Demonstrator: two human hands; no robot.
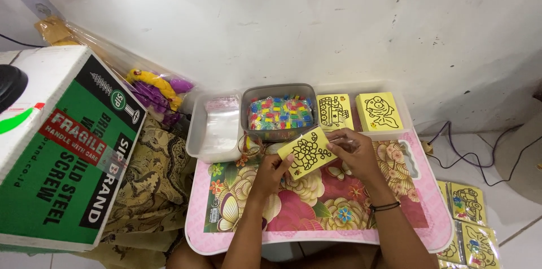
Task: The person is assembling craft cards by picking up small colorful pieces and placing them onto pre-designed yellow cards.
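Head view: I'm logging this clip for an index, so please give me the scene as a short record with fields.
surface: small pink tray table with floral print
left hand: grips lower left edge of yellow card
right hand: holds card's right side, black band on wrist
card: yellow with black outline drawing, tilted, lifted above table
behind card: clear tray of plastic bags, grey tub of coloured bits, two stacks of yellow cards
left of table: green and white carton
floor, right: packed cards

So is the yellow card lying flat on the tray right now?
No, the yellow card is held up above the flowered tray, pinched between the left hand and right hand.
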